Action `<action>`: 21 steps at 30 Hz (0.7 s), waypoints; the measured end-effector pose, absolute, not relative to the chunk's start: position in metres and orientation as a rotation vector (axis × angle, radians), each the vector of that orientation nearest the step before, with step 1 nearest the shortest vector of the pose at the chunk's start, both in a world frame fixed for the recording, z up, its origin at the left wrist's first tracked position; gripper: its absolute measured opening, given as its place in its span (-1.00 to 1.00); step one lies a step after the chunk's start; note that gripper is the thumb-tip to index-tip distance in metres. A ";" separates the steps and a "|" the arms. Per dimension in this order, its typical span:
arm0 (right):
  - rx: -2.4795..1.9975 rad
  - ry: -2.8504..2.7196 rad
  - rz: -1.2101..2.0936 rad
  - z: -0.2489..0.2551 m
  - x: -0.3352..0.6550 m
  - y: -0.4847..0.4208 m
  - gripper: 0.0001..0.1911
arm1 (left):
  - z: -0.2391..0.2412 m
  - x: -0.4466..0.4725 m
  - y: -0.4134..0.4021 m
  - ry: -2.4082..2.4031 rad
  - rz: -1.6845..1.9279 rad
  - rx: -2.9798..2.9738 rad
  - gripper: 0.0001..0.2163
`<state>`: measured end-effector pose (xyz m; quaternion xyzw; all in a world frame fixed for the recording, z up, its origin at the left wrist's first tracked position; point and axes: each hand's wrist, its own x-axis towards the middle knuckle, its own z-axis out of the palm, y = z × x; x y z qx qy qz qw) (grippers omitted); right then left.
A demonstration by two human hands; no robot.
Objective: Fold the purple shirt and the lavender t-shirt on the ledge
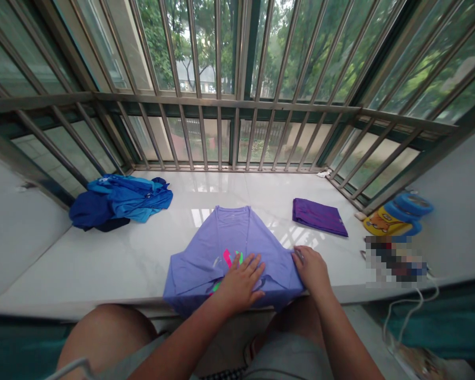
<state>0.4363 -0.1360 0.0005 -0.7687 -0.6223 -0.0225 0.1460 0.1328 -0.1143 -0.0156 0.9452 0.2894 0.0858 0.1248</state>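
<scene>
A lavender T-shirt (237,227) with a pink and green print lies spread on the white ledge, neckline toward the window. Its lower part hangs over the front edge. My left hand (243,279) rests flat on the shirt's middle, fingers outstretched, covering part of the print. At the shirt's right side, my right hand (312,269) has its fingers closed on the sleeve edge. A folded purple garment (320,217) lies on the ledge beyond my right hand.
A heap of blue clothes (130,195) sits at the back left of the white ledge (91,258). To the right are a blue and yellow jug (396,216) and a blurred-out item (396,258) with a white cable (414,303). Metal window bars (229,103) stand behind.
</scene>
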 end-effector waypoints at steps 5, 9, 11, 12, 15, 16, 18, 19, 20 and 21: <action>-2.297 -1.718 -0.090 0.013 0.445 -0.128 -0.66 | -0.014 0.128 -0.114 0.835 0.260 2.749 -0.24; -2.337 -1.621 -0.149 0.012 0.443 -0.127 -0.58 | -0.014 0.129 -0.115 0.838 0.287 2.754 -0.24; -2.197 -1.737 -0.120 0.006 0.436 -0.127 -0.53 | -0.015 0.130 -0.117 0.839 0.293 2.751 -0.24; -2.118 -1.840 -0.085 0.002 0.431 -0.127 -0.49 | -0.015 0.130 -0.118 0.835 0.293 2.747 -0.23; -2.087 -2.076 0.031 -0.010 0.416 -0.130 -0.34 | -0.013 0.127 -0.113 0.799 0.283 2.712 -0.23; -2.141 -2.096 0.057 -0.014 0.412 -0.131 -0.32 | -0.010 0.124 -0.107 0.810 0.289 2.690 -0.25; -2.253 -2.085 0.094 -0.016 0.405 -0.132 -0.30 | -0.001 0.118 -0.084 0.909 0.331 2.640 -0.32; -2.288 -2.080 0.108 -0.015 0.402 -0.132 -0.30 | 0.004 0.114 -0.068 0.990 0.358 2.615 -0.35; -2.310 -2.080 0.119 -0.013 0.399 -0.130 -0.30 | 0.010 0.109 -0.050 1.082 0.383 2.592 -0.38; -2.321 -2.083 0.123 -0.008 0.395 -0.128 -0.30 | 0.016 0.103 -0.029 1.160 0.385 2.573 -0.40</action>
